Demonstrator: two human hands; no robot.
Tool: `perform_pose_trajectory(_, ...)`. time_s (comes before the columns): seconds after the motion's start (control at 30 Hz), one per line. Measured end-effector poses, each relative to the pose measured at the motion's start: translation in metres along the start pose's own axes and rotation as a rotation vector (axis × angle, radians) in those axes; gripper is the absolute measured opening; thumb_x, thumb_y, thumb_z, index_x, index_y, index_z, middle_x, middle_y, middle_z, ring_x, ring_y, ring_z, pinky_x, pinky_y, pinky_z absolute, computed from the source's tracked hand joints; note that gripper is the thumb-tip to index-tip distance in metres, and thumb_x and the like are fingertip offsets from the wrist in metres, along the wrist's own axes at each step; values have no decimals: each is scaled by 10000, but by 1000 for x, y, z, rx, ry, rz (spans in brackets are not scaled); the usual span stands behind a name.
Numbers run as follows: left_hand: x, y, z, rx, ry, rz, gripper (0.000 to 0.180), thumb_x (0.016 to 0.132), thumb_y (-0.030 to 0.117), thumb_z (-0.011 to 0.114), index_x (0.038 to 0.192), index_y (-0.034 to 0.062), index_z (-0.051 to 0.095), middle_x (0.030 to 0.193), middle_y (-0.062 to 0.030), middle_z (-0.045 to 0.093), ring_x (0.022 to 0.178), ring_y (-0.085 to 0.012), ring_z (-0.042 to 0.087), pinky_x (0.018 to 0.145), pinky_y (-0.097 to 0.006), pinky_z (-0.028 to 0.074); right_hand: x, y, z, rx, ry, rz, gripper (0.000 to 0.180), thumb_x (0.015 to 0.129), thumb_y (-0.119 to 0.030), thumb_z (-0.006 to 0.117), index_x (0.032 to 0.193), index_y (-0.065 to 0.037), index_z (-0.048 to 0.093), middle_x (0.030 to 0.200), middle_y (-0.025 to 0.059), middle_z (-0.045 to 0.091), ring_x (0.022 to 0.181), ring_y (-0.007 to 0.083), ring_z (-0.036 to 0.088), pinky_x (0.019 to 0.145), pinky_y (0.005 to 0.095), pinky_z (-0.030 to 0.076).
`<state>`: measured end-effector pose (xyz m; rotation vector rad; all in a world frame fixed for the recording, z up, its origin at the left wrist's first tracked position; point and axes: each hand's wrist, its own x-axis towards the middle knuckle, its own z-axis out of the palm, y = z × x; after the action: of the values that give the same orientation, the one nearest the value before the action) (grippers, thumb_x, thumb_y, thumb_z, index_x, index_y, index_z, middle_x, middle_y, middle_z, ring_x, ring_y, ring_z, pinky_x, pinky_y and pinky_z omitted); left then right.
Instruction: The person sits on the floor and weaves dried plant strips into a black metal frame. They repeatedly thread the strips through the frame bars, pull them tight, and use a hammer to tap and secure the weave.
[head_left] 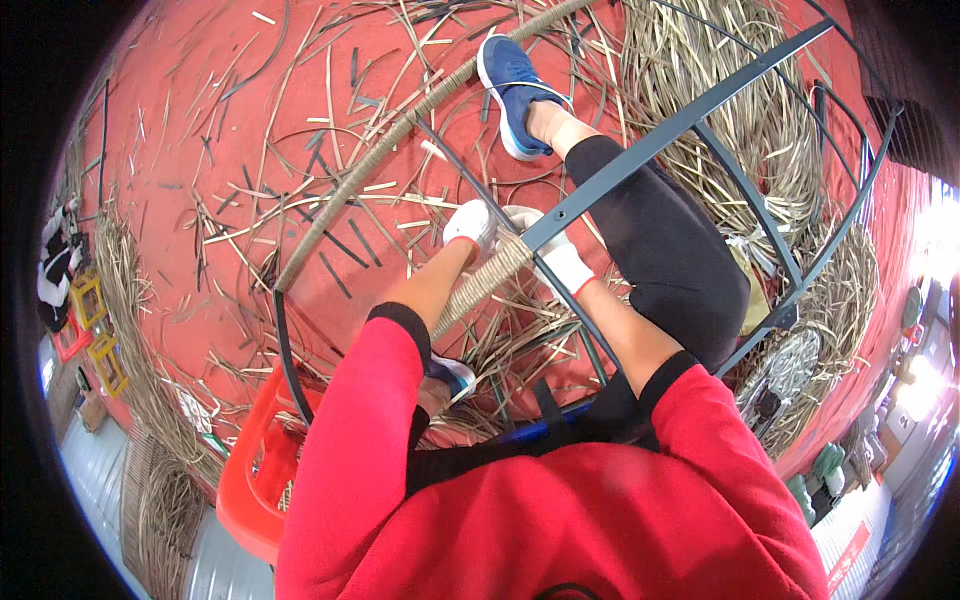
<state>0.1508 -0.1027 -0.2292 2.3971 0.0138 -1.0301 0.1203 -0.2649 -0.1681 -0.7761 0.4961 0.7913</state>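
Observation:
A large dark grey metal frame (690,118) of curved hoops and straight bars stands in front of me. One bar (482,284) is wrapped in pale woven rattan strip, and the long curved rim (400,135) is wrapped too. My left hand (470,223), in a white glove, grips the upper end of the wrapped bar. Just right of it, my right hand (550,250), also gloved, is closed on the bar where the wrapping meets the bare metal joint. Loose rattan strips (520,335) lie under the hands.
I sit on a red plastic stool (255,470), in a red sleeved top, black trousers and blue shoes (512,90). The red floor (180,120) is strewn with cut rattan strips. Big rattan bundles (760,110) lie right and left. Small yellow and red frames (95,325) stand far left.

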Motion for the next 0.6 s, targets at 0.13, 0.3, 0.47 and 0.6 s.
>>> perform_pose_trajectory(0.13,34,10,27,-356,-98,212,425,886,415,565,1016,42,724,977,-225,714,929,-362,702,785,-449,538,-18,-27,11,-162,-148,-153,185,954,-75,579,1118,-59,664,965,4,663,855,92,615,763,241,523)
perform_pose_trajectory(0.3,41,24,34,-218,-128,313,475,882,511,543,913,71,717,944,-190,712,908,-373,687,765,-467,536,-45,-44,15,-530,20,-26,307,905,16,621,1202,-44,667,1085,15,688,966,84,619,821,242,506)
perform_pose_trajectory(0.47,21,40,-2,299,-68,586,488,942,497,496,901,65,720,939,-190,708,915,-392,677,791,-470,538,-54,-45,20,-633,66,-192,276,932,-7,616,1202,-25,668,1044,5,695,910,82,615,787,241,502)
perform_pose_trajectory(0.6,-19,40,-46,-54,-293,120,362,972,353,509,1018,41,688,1051,-240,690,1013,-391,659,857,-446,521,-63,-48,24,-626,237,90,163,963,-86,641,1089,0,700,910,9,710,802,65,604,714,239,492)
